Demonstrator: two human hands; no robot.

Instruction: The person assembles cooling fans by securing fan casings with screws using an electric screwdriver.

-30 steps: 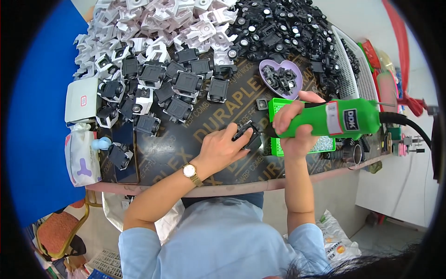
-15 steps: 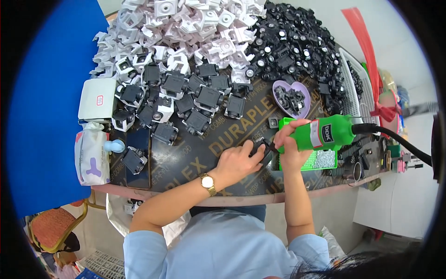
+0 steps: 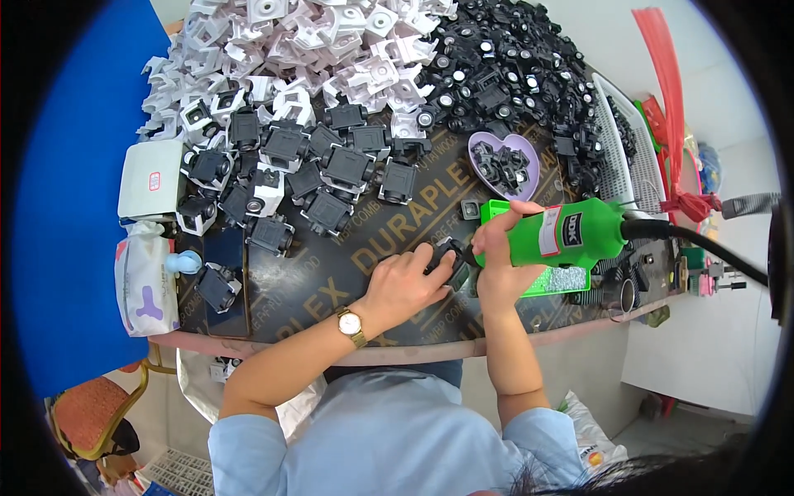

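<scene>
My left hand (image 3: 404, 287) is closed around a small black plastic assembly (image 3: 449, 258), pressing it on the dark tabletop. In my right hand (image 3: 502, 269) is a green electric screwdriver (image 3: 571, 236), lying almost level with its tip end toward the black part. The tip itself is hidden by my fingers, so I cannot tell whether it touches the part. Beneath the screwdriver stands a green tray (image 3: 552, 283) of small silvery screws. A purple heart-shaped dish (image 3: 531, 145) holding small black parts lies just beyond.
Black-and-white assemblies (image 3: 347, 165) cover the left middle of the table. Behind them rise heaps of white housings (image 3: 331, 41) and black parts (image 3: 504, 66). A white basket (image 3: 616, 140) stands at right, near the screwdriver's cable (image 3: 703, 236). A phone (image 3: 227, 285) and tissue pack (image 3: 146, 281) lie left.
The whole view has shifted slightly, moving the table's contents to the left. Both hands keep their holds on the black assembly and the electric screwdriver.
</scene>
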